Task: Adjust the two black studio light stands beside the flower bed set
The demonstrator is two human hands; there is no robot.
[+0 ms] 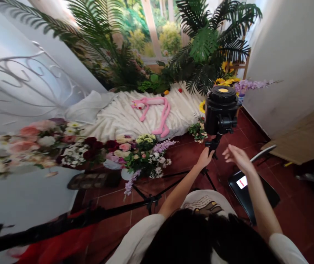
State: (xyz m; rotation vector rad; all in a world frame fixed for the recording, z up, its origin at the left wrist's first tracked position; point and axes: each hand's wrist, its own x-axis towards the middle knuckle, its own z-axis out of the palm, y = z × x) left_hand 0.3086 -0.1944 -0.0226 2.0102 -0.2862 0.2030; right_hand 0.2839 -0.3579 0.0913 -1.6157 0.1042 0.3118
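Note:
A black studio light (220, 110) with a round yellow-orange disc on its top stands upright in front of me. My left hand (205, 157) is wrapped around the light stand (214, 143) just below the lamp's bracket. To the right of the stand, my right hand (238, 157) is raised in the air, fingers loosely bent and apart, with nothing visible in it. It touches neither the light nor the stand. Below my right forearm is a black chair seat (267, 194) with a white card-like item with a red mark (241, 182) on it.
A pink plush toy (152, 102) lies on cream draped fabric (118, 113). Artificial flowers (90, 150) line the front left. Palm leaves (203, 44) flank a garden-scene backdrop (137, 29). A black boom pole (90, 216) crosses the lower left. A wooden board (300, 135) stands at right.

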